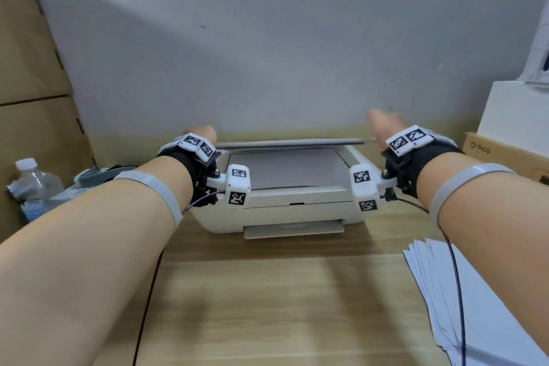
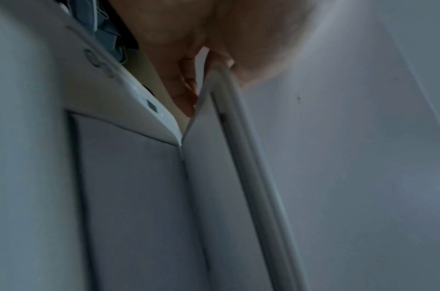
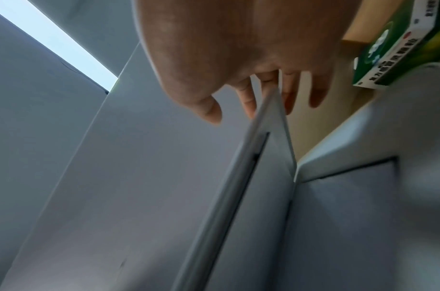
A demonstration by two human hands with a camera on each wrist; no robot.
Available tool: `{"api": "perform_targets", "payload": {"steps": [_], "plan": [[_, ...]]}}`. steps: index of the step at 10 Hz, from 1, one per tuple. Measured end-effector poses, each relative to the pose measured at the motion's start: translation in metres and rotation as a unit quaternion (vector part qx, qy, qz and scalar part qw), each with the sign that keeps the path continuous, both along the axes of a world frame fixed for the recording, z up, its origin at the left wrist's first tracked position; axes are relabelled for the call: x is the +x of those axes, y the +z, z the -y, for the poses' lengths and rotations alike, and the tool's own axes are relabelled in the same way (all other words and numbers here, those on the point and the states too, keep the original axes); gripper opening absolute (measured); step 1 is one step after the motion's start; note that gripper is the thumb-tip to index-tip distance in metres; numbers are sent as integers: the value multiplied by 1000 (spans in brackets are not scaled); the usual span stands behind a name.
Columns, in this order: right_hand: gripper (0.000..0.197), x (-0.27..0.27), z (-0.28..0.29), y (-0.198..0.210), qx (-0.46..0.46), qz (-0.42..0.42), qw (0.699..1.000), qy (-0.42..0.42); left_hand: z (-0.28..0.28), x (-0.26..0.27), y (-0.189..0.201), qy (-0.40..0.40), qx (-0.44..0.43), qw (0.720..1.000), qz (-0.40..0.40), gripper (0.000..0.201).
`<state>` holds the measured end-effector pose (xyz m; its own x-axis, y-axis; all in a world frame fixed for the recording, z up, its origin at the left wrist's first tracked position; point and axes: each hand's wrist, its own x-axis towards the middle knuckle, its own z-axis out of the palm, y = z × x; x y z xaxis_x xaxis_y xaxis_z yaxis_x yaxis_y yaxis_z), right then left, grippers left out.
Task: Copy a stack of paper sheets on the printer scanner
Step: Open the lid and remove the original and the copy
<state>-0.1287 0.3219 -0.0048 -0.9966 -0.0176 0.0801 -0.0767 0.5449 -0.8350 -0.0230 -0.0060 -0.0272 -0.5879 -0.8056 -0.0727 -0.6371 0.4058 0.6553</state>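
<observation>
On the wooden desk (image 1: 267,291), the left hand (image 2: 189,59) is pinching the scanner lid (image 2: 238,157); the right hand (image 3: 238,59), fingers spread, is barely touching it, risking a slam.

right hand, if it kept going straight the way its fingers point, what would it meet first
Probably the grey wall behind the printer. The right hand points past the raised lid at it, though depth is unclear.

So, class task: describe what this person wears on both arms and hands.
Both forearms are bare, each with a pale grey band. The left hand and right hand have black wrist wraps carrying white blocks with black-and-white square markers. Thin dark cables trail from both wrists.
</observation>
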Motion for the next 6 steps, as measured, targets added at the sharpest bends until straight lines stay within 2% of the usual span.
{"api": "perform_targets", "payload": {"steps": [1, 2, 3, 4, 5, 6], "plan": [[76, -37, 3, 18, -144, -40, 988, -25, -41, 34, 37, 23, 104, 949, -296, 28], [88, -40, 10, 32, -237, -55, 969, 39, -20, 5, 42, 67, 186, 885, -422, 55], [77, -36, 21, 40, -258, -36, 962, 78, -6, -10, 41, 45, 152, 900, -407, 80], [90, -61, 25, 38, -220, -2, 972, 81, 2, -26, 45, 20, 124, 918, -376, 85], [82, -79, 36, 36, -163, 11, 983, 81, -1, -38, 50, 13, 111, 922, -370, 76], [64, -82, 49, 41, -53, 0, 996, 76, 5, -59, 49, 12, 80, 943, -321, 74]]}}
